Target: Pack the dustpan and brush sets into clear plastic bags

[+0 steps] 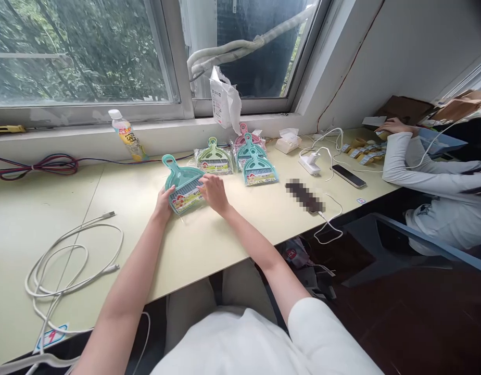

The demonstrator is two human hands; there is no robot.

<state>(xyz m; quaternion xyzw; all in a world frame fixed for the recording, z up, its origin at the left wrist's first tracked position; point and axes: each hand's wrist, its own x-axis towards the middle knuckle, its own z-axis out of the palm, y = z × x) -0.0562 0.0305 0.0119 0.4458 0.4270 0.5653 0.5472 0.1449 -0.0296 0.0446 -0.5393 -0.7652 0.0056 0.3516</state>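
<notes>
A teal dustpan-and-brush set [185,182] in clear wrapping is tilted up above the pale table [209,239]. My left hand [163,202] grips its left edge, thumb on the front. At its right edge, my right hand [214,193] has its fingers curled together against the wrapping. Behind, near the sill, lie a green set [214,159], a pink set [248,134] and two more teal sets, the front one [258,169] overlapping the other [249,149].
A bottle [127,136] leans by the sill. A coiled white cable [78,250] lies left. Right are a tissue pack [288,140], power strip [309,164], phone [349,176] and a blurred-out object [305,196]. Another person's arm [404,156] rests at the table's far right.
</notes>
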